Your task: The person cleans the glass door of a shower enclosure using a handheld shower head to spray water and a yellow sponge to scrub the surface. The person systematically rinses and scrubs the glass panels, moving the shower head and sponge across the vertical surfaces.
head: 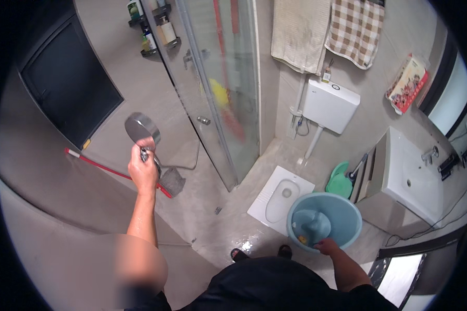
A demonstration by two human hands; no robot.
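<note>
My left hand (143, 171) is closed around the handle of a chrome shower head (142, 125), raised over the wet floor on the left. A metal hose (197, 152) runs behind it. On the right, my right hand (327, 246) grips the near rim of a large light-blue plastic tub (344, 217). The tub is tilted beside the squat toilet (282, 196). Inside it lie a smaller blue plastic basin (319, 221) and a small yellow object (302, 239) that I cannot identify.
A red-handled broom (105, 167) with a grey head leans beyond my left hand. The glass shower door (237, 116) divides the room. A green plastic container (338, 182) stands near the washbasin cabinet (373, 194). A cable (416, 233) hangs at right. Glossy wet floor (245, 237) surrounds my feet.
</note>
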